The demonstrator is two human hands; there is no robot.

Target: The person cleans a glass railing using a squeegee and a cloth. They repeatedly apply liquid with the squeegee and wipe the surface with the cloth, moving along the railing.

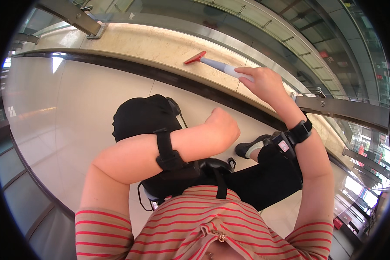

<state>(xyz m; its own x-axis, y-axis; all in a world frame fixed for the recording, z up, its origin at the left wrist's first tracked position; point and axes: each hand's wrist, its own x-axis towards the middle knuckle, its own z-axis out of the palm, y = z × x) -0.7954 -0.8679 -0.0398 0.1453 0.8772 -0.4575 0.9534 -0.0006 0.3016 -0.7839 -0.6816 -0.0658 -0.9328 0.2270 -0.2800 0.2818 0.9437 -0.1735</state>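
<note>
My right hand (pixel 263 83) grips the pale end of a hand scraper (pixel 214 64) with a blue-grey and white handle. Its flat red head (pixel 195 57) points left over a beige stone ledge (pixel 143 42) and appears to rest on it. Closer to my body, my left hand (pixel 226 130) is bent at the wrist and curled like a fist above the floor. No object shows in it, though its fingers and palm are hidden from view. Black straps circle both my forearms.
A glass railing with metal posts (pixel 338 107) rises along the ledge, and another post (pixel 74 18) stands at upper left. A dark baseboard (pixel 133 66) runs below the ledge. Glossy floor tiles (pixel 84 87) lie around my bent, black-clad legs (pixel 146 117).
</note>
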